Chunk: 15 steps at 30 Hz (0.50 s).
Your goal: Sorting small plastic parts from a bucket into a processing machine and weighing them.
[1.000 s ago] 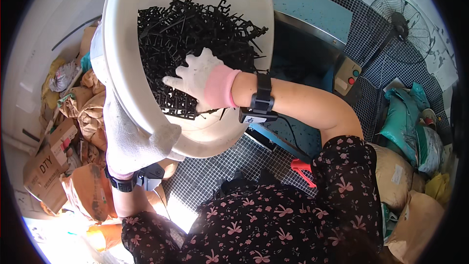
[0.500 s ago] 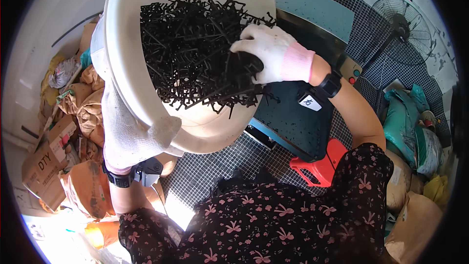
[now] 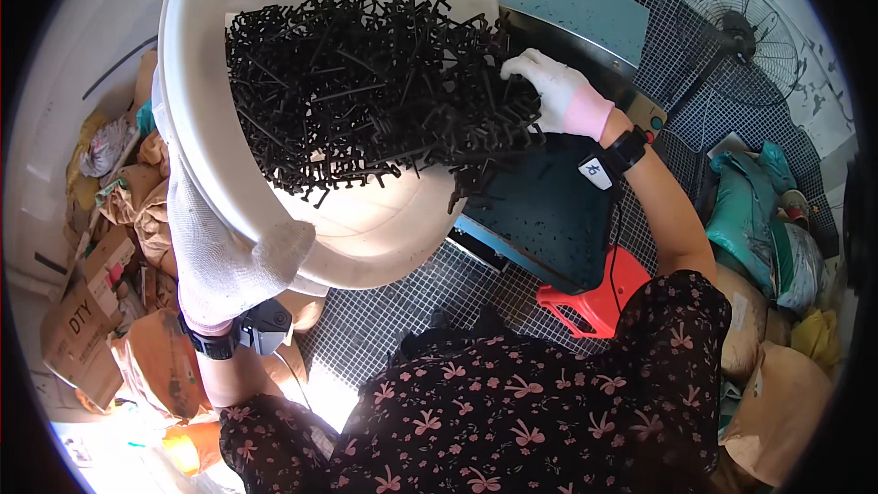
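A large white plastic bucket (image 3: 187, 82) is tipped over on its side, its mouth facing right and toward me. Inside lies a tangled heap of thin black plastic sprues (image 3: 338, 91), some sticking out past the rim. My left hand (image 3: 233, 252), in a white knitted glove, is closed around the bucket's near-left rim. My gloved right hand (image 3: 549, 91), with a pink cuff, curls against the right edge of the heap and grips a clump of sprues; its lower fingers are partly hidden. Below that clump is a dark machine hopper (image 3: 549, 210) with small black bits in it.
The hopper's machine has a grey-blue lid panel (image 3: 576, 14) and buttons. A red plastic piece with a handle (image 3: 608, 297) stands by the hopper. A fan (image 3: 736, 37) is at the far right. Bags and cardboard (image 3: 87, 325) pile up left; green sacks (image 3: 745, 206) lie right.
My right hand has moved right, dragging a clump of sprues out past the bucket's rim and over the hopper. My left hand still holds the bucket rim. The whole view has shifted slightly.
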Available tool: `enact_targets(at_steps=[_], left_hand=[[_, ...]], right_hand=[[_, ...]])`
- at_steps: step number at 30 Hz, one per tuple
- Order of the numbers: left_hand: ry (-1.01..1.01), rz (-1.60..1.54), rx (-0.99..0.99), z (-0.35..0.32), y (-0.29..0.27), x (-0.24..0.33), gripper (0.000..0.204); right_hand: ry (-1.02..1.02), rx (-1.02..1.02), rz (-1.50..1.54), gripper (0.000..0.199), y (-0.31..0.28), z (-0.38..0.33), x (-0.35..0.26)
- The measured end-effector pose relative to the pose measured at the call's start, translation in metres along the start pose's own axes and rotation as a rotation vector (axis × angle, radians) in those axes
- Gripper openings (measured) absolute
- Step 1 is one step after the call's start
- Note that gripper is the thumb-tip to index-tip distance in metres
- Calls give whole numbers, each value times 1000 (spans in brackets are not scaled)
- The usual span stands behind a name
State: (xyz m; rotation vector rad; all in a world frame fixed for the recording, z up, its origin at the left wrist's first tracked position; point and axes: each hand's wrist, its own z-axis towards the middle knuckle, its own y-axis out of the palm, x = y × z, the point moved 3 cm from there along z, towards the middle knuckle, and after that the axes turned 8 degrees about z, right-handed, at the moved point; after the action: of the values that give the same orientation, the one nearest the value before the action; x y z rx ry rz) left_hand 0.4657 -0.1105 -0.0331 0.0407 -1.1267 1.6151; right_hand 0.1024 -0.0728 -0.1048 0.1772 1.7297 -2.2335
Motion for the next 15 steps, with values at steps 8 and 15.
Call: enact_targets(at_steps=[8, 15], left_hand=[[-224, 147, 14, 1, 8, 28, 71], [130, -18, 67, -4, 8, 0, 73]], right_hand=[[-146, 92, -187, 58, 1, -3, 4], [-263, 125, -405, 63, 17, -19, 37]])
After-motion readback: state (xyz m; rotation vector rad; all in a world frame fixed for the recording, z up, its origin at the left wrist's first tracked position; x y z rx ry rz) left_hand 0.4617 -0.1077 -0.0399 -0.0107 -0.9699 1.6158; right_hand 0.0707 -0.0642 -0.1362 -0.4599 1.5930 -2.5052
